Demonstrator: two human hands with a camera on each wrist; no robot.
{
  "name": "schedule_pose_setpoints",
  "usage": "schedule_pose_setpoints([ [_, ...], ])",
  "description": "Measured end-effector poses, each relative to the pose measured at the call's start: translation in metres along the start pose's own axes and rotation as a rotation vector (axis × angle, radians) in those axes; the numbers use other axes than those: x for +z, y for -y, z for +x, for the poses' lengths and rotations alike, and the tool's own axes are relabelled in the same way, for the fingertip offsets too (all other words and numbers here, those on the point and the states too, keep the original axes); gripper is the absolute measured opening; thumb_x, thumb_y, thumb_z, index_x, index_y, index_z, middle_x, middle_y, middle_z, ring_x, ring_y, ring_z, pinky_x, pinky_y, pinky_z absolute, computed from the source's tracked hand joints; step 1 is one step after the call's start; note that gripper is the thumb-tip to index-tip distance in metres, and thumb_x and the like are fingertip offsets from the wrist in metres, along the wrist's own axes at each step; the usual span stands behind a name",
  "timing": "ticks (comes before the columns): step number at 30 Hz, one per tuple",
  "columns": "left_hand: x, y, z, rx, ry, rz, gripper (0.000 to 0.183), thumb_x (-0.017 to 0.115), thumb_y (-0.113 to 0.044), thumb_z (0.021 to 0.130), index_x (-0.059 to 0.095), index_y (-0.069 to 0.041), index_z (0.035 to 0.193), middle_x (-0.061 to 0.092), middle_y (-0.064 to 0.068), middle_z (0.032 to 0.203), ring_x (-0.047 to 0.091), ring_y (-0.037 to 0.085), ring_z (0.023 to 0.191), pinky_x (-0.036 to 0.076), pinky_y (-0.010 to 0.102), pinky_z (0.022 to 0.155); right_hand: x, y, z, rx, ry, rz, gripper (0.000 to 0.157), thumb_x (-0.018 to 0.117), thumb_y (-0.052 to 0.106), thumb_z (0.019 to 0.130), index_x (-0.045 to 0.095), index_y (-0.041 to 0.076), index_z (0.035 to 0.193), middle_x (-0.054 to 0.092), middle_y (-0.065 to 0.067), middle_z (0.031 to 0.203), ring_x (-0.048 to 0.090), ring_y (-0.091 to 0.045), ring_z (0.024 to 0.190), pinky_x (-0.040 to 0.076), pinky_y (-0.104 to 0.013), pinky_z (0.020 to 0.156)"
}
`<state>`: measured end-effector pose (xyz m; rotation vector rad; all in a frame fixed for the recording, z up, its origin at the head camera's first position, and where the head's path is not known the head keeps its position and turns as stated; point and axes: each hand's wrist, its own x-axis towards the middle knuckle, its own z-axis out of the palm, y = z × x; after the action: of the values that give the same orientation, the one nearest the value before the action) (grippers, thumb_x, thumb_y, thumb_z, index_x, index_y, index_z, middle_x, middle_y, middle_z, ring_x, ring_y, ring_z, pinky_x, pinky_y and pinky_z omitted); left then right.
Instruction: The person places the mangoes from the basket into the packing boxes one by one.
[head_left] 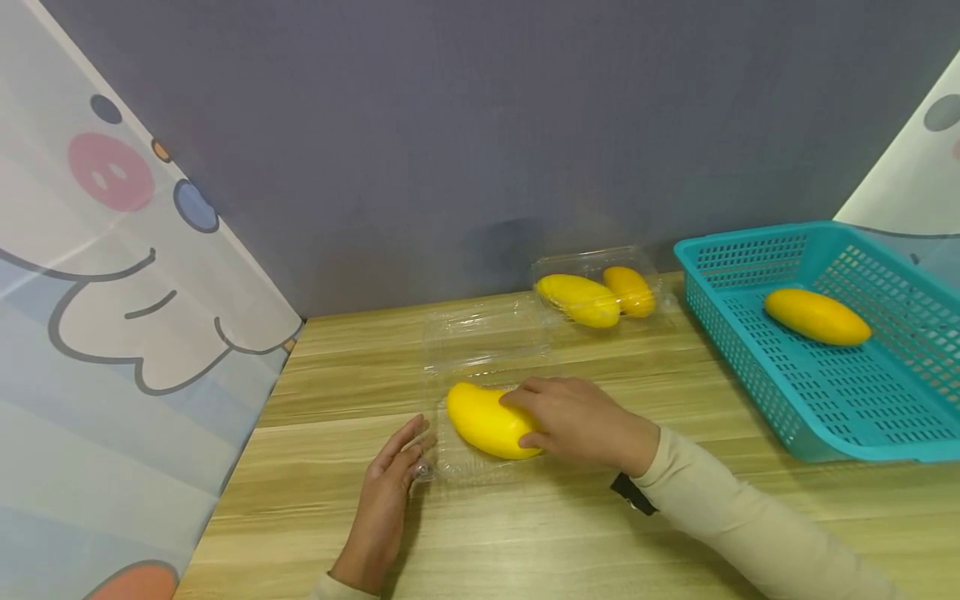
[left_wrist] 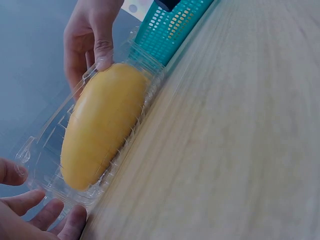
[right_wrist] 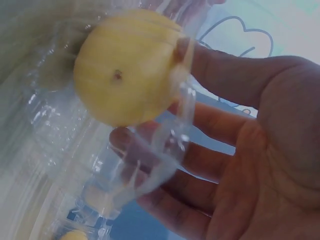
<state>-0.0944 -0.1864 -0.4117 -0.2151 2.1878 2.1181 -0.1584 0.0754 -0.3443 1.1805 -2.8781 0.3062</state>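
Observation:
A large yellow mango [head_left: 486,422] lies in the base of a clear plastic clamshell box [head_left: 456,463]. The box's lid [head_left: 486,335] is folded back, away from the person. With thumb and fingers, my right hand [head_left: 577,421] grips the mango's right end, as the right wrist view shows close up. Beside the box's left end is my left hand [head_left: 390,487], its fingers loosely bent at the corner. In the left wrist view the left fingertips [left_wrist: 75,220] are right at that corner, and the mango [left_wrist: 102,127] sits low between the box walls.
Behind, against the grey wall panel [head_left: 480,150], stands a second clear box [head_left: 551,265] with two mangoes [head_left: 581,300]. To the right is a turquoise plastic basket [head_left: 757,392] with one orange-yellow mango [head_left: 817,317] in it. A printed cloth [head_left: 112,333] borders the wooden table's left side.

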Motion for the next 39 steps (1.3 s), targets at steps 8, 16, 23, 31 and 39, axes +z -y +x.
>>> schedule_pose_setpoints([
  [8,0.0,0.0,0.001,0.006,-0.009,-0.029,0.047,0.038,-0.02,0.108,0.037,-0.012,0.153,0.039,0.01,0.157,0.04,0.028,0.144,0.041,0.009,0.098,0.003,0.003,0.002,0.0,0.009,0.061,0.051,0.071,0.039,0.09,0.062,0.014,0.134,0.065,-0.008,0.125,0.066,-0.025,0.108,0.056,-0.044,0.089],
  [16,0.002,0.0,0.001,0.002,-0.025,-0.044,0.046,0.039,-0.02,0.107,0.039,-0.012,0.153,0.041,0.009,0.157,0.042,0.026,0.143,0.042,0.012,0.098,0.004,0.005,0.002,-0.016,0.016,0.081,0.043,0.065,0.031,0.097,0.06,0.012,0.135,0.064,-0.009,0.125,0.066,-0.024,0.107,0.055,-0.044,0.092],
  [23,0.002,0.001,0.002,0.001,-0.021,-0.044,0.046,0.04,-0.021,0.107,0.039,-0.013,0.153,0.04,0.007,0.157,0.041,0.025,0.143,0.043,0.013,0.098,0.006,0.008,0.003,-0.011,0.0,0.086,0.044,0.067,0.033,0.095,0.061,0.013,0.134,0.065,-0.007,0.125,0.065,-0.022,0.106,0.055,-0.044,0.091],
  [31,0.0,0.001,0.002,-0.001,-0.004,-0.04,0.046,0.039,-0.023,0.108,0.039,-0.014,0.152,0.038,0.004,0.158,0.04,0.026,0.143,0.043,0.014,0.1,0.011,0.011,0.006,0.0,-0.017,0.087,0.045,0.067,0.034,0.095,0.061,0.014,0.135,0.064,-0.006,0.125,0.065,-0.02,0.105,0.056,-0.041,0.088],
  [39,0.0,0.001,0.002,-0.023,-0.013,-0.044,0.045,0.041,-0.025,0.107,0.04,-0.017,0.151,0.039,0.006,0.157,0.042,0.024,0.14,0.045,0.015,0.099,0.015,0.015,0.008,-0.01,-0.06,0.062,0.046,0.068,0.036,0.093,0.062,0.015,0.133,0.065,-0.004,0.12,0.064,-0.015,0.096,0.057,-0.037,0.08],
])
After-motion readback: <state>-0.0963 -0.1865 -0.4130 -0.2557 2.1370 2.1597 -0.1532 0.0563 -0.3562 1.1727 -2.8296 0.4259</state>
